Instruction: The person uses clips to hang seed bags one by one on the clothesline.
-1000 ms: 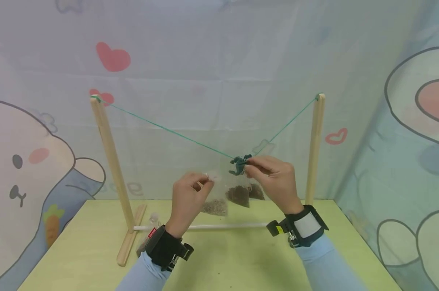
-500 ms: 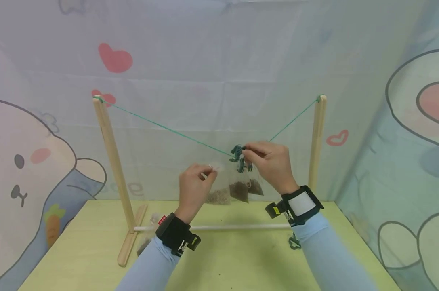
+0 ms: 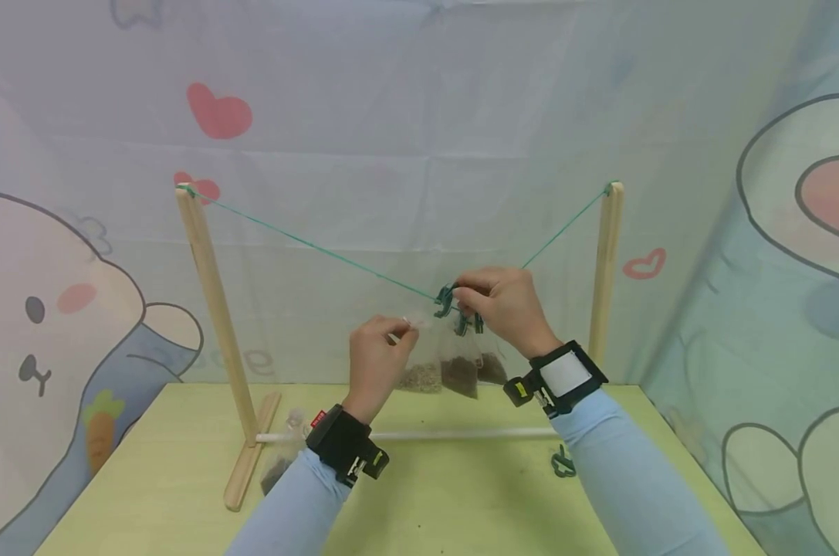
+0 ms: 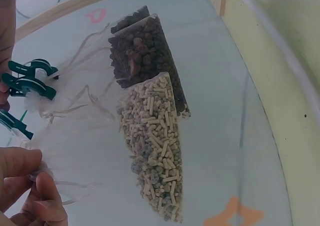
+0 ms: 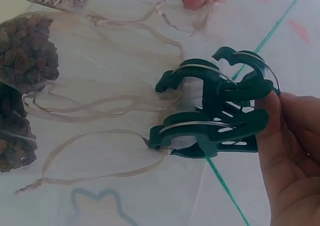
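Note:
In the head view my left hand (image 3: 379,359) pinches the gathered top of a clear drawstring bag (image 4: 155,141) holding pale pellets, which hangs below it. My right hand (image 3: 505,305) grips a dark green clip (image 5: 245,60) between thumb and fingers, up against the green string (image 3: 308,243). Just beside that clip, two more green clips (image 5: 200,85) sit at the string, with two bags of dark brown bits (image 4: 142,50) hanging from them. Whether the gripped clip bites on the string cannot be told. The left hand and its bag are apart from this clip.
Two wooden posts (image 3: 214,309) carry the sagging string, with a white rod (image 3: 454,435) low between them. Another bag (image 3: 280,471) lies at the left post's foot. A loose green clip (image 3: 563,463) lies on the yellow table (image 3: 461,502) at right.
My right hand has risen and shifted left with the clip, which has turned. My left hand has moved a little up and to the right, still pinching the pellet bag.

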Demonstrator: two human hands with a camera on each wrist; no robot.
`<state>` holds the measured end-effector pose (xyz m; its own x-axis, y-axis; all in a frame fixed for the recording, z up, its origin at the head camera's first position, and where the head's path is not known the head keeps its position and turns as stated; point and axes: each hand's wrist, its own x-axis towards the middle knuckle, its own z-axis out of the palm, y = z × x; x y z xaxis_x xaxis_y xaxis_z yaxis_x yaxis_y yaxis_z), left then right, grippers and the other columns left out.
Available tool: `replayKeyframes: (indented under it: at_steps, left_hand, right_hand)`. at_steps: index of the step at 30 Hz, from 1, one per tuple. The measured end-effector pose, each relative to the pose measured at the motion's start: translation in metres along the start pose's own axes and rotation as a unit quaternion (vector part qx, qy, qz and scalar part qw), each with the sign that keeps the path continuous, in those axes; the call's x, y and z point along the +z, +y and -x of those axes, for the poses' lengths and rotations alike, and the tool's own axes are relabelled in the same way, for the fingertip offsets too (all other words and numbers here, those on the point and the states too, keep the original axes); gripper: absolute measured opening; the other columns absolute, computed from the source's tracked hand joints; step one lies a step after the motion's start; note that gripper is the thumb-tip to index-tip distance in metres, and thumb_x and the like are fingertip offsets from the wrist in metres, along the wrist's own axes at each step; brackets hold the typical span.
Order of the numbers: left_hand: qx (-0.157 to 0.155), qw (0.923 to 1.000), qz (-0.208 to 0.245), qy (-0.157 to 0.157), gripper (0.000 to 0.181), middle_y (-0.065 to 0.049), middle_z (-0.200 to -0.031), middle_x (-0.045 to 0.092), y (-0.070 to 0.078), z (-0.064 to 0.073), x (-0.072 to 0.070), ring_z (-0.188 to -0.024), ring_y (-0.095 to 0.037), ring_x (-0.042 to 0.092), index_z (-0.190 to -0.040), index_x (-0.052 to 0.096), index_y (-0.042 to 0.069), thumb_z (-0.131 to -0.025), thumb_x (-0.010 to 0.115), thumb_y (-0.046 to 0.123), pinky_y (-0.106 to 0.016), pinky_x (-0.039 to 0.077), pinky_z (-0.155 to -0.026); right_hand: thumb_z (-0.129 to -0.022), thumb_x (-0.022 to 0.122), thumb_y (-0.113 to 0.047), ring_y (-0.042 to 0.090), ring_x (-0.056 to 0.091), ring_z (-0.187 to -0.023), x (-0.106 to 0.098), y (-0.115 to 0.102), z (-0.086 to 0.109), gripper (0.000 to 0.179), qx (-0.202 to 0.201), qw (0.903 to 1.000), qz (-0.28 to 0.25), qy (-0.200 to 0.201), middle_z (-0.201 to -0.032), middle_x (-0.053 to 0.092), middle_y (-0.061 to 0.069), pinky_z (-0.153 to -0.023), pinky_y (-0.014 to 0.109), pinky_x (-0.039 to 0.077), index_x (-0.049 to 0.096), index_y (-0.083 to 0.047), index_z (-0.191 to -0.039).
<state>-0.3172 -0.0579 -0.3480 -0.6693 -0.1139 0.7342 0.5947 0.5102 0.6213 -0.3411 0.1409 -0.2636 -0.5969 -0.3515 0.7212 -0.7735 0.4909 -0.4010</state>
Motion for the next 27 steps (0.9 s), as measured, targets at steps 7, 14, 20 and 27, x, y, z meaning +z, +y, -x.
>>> replayKeyframes:
  at_steps: [7,14,20,27]
  left_hand:
    - [-0.007,1.0,-0.004,0.0,0.007,-0.015,-0.089,0.075,0.003,-0.002,0.001,-0.072,-0.027,0.066,-0.092,0.082,-0.001,-0.092,0.075,0.003,-0.031,0.054,-0.063]
    - [-0.005,0.9997,0.023,0.006,0.008,-0.015,-0.09,0.075,0.004,-0.005,0.002,-0.07,-0.027,0.065,-0.092,0.082,0.001,-0.093,0.075,0.004,-0.028,0.051,-0.061]
    - [-0.015,0.9976,0.066,-0.013,0.009,-0.016,-0.087,0.073,0.008,-0.005,0.003,-0.072,-0.029,0.07,-0.098,0.081,-0.003,-0.093,0.075,0.002,-0.029,0.058,-0.064]
    - [-0.017,0.9965,0.074,-0.035,0.012,-0.018,-0.085,0.069,0.007,-0.005,0.001,-0.067,-0.029,0.07,-0.103,0.077,-0.008,-0.097,0.067,-0.006,-0.027,0.059,-0.059]
  right_hand:
    - [-0.096,0.071,-0.002,0.021,0.071,-0.064,-0.003,-0.003,-0.002,0.01,0.01,0.9992,0.002,-0.038,-0.079,0.075,0.011,-0.062,0.033,0.06,0.081,0.001,-0.098]
    - [-0.097,0.071,-0.003,0.025,0.073,-0.064,-0.002,-0.009,-0.003,0.013,0.06,0.9956,-0.039,-0.06,-0.081,0.077,0.015,-0.057,0.025,0.056,0.08,0.003,-0.103]
    - [-0.098,0.071,-0.006,0.027,0.077,-0.073,0.002,-0.011,-0.004,0.018,0.122,0.9855,-0.09,-0.076,-0.087,0.078,0.018,-0.063,0.032,0.061,0.078,0.005,-0.11]
    - [-0.093,0.078,-0.011,0.029,0.077,-0.09,0.002,-0.013,-0.003,0.034,0.133,0.9821,-0.072,-0.113,-0.103,0.078,0.018,-0.081,0.044,0.062,0.073,0.005,-0.123]
